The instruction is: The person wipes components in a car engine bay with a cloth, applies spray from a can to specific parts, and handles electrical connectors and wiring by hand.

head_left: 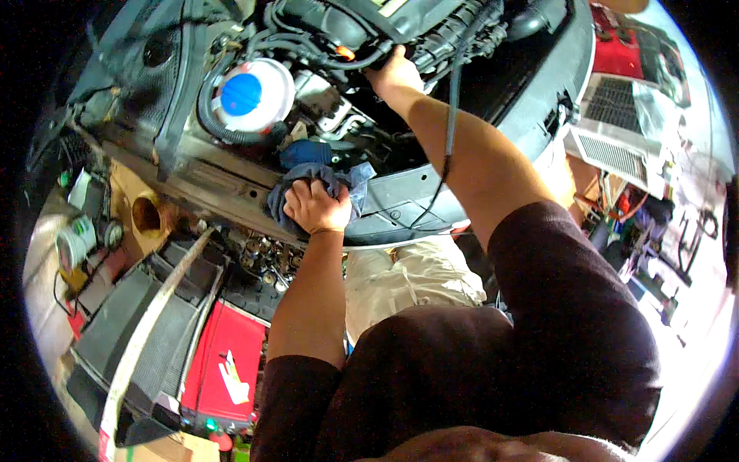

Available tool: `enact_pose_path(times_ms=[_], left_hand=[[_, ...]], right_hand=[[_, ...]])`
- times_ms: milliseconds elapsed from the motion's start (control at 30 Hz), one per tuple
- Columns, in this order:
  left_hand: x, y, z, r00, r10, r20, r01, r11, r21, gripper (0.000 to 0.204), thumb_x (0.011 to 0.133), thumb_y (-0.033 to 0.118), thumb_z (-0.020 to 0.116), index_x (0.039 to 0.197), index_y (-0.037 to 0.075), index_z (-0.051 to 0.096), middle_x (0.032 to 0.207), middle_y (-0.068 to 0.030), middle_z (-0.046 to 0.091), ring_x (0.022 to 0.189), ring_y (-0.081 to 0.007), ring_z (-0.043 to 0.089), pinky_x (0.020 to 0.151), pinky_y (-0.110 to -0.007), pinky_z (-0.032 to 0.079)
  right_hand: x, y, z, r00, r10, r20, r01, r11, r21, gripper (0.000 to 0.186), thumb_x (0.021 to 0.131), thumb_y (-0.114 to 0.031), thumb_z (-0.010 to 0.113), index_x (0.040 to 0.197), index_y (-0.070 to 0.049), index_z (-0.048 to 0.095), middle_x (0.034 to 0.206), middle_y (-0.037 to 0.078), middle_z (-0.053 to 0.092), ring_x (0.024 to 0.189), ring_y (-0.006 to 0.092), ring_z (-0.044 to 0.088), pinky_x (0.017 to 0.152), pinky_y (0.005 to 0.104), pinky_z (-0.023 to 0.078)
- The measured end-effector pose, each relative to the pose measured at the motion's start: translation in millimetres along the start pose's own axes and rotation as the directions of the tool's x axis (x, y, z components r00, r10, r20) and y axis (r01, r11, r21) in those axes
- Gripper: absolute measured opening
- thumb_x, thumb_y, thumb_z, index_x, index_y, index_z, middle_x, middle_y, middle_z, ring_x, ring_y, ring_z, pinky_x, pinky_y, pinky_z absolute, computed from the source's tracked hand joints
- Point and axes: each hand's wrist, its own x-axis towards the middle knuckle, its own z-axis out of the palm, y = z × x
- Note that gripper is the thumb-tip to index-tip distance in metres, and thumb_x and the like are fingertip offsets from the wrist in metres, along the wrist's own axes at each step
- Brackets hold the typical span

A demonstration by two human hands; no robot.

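My left hand point(317, 203) is closed on a bunched dark blue-grey cloth point(292, 185) at the front edge point(383, 223) of an open engine bay. Just beyond it lie a blue object point(304, 154) and a white round reservoir point(275, 96) with a blue cap point(240, 95). My right hand point(394, 75) reaches deeper into the bay among black hoses point(339, 63), fingers curled and partly hidden, so what it holds is unclear. A long thin black cable point(450, 115) hangs down beside my right forearm.
At lower left are dark radiator-like panels point(160, 323), a long pale bar point(146, 316), a red board point(219, 358), a yellowish bucket point(148, 212) and assorted loose parts. At right are a red car point(616, 42), white louvred units point(612, 154) and cluttered items.
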Motion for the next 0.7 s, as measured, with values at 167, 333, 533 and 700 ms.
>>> enact_pose_path(times_ms=[167,333,533,700], left_hand=[[4.3,6.0,-5.6,0.986,-0.029,0.166,0.026,0.999,0.019,0.044,0.072,0.045,0.077,0.091,0.006,0.071,0.109,-0.0167,0.059,0.113,-0.0421,0.053,0.091,-0.057,0.041],[6.2,5.1,-11.9,0.979,-0.016,0.203,0.007,0.999,0.047,0.043,0.076,0.047,0.075,0.088,0.007,0.071,0.109,-0.0162,0.059,0.113,-0.0412,0.052,0.091,-0.055,0.04],[5.5,10.1,-7.5,0.975,-0.01,0.223,-0.009,0.997,0.082,0.041,0.074,0.046,0.079,0.088,0.008,0.072,0.11,-0.0144,0.059,0.112,-0.0388,0.052,0.092,-0.053,0.039],[5.9,3.1,-6.9,0.982,-0.029,0.188,0.019,0.998,0.057,0.042,0.071,0.047,0.08,0.085,0.01,0.07,0.108,-0.0134,0.059,0.11,-0.0382,0.052,0.09,-0.053,0.039]], right_hand=[[36.4,40.8,-3.0,0.944,-0.326,0.059,0.33,0.907,-0.261,0.092,0.087,-0.061,0.075,0.153,-0.008,0.04,0.12,0.022,0.073,0.112,0.0395,0.071,0.095,0.0484,0.058],[23.2,34.8,-1.4,0.954,-0.297,0.029,0.296,0.927,-0.23,0.088,0.09,-0.064,0.072,0.15,-0.008,0.042,0.115,0.022,0.075,0.107,0.0392,0.073,0.091,0.0489,0.059],[5.5,1.1,43.7,0.944,0.24,-0.224,-0.181,0.95,0.255,0.079,0.092,-0.033,0.076,0.153,-0.007,0.033,0.114,0.026,0.074,0.106,0.0427,0.073,0.092,0.0506,0.059],[1.9,2.2,19.9,0.993,0.085,-0.077,-0.074,0.988,0.136,0.076,0.09,-0.044,0.077,0.145,-0.006,0.042,0.119,0.023,0.074,0.112,0.04,0.071,0.095,0.0487,0.058]])
